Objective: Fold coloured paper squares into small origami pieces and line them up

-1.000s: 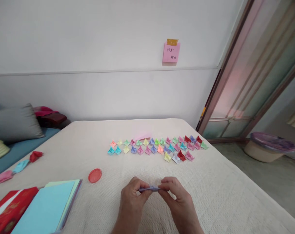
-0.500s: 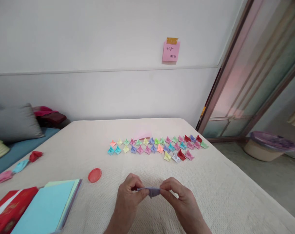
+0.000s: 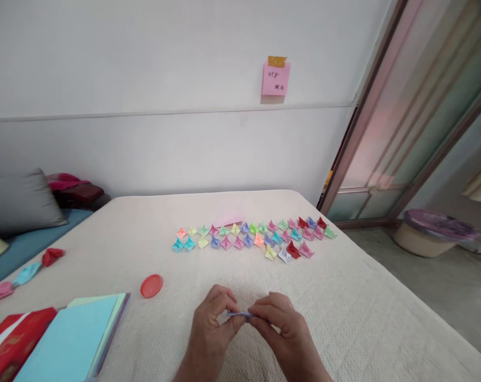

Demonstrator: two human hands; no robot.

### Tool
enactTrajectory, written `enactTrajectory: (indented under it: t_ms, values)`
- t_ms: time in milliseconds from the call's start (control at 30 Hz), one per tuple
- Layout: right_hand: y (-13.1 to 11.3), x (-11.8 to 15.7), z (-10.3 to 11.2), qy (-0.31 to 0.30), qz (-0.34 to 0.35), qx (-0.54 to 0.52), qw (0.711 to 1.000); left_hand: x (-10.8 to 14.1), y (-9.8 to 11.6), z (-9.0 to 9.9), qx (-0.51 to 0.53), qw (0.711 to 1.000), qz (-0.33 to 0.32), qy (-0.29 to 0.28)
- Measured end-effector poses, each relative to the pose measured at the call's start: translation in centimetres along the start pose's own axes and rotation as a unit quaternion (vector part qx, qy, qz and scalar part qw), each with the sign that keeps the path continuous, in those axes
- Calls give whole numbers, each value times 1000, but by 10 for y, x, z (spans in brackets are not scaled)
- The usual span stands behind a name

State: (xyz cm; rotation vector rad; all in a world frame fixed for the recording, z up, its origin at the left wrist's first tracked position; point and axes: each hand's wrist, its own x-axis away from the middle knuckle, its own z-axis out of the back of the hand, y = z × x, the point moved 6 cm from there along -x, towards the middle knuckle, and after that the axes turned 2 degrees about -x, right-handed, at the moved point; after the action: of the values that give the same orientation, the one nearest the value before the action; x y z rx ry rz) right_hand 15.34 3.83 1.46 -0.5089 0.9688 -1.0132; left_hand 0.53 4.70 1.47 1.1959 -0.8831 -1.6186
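Between my two hands is a small piece of folded purple paper (image 3: 246, 314), seen nearly edge-on as a thin strip. My left hand (image 3: 212, 326) pinches its left end between thumb and fingers. At the other end, my right hand (image 3: 280, 323) is closed on it, thumb below and fingers above, covering most of that side. Beyond the hands, several small folded paper shapes (image 3: 225, 242) in many colours stand in rows on the cream cloth-covered surface (image 3: 176, 339).
A round red lid (image 3: 151, 286) lies left of my hands. Further left are a stack of coloured paper (image 3: 71, 337), a red packet (image 3: 15, 339) and a few folded pieces, one of them red (image 3: 52, 257). A pink note (image 3: 276, 79) is taped to the wall.
My right hand has moved left, closer to my left hand, and the purple paper shows less of its face. The view has shifted slightly.
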Motion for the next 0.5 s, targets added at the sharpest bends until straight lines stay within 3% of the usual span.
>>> enactTrajectory:
  t_ms: [233, 500]
  values:
    - [-9, 2, 0, 14, 37, 19, 999, -1, -7, 0, 74, 996, 54, 2]
    - [10, 3, -12, -10, -127, -97, 987, -4, -29, 1, 137, 982, 129, 10]
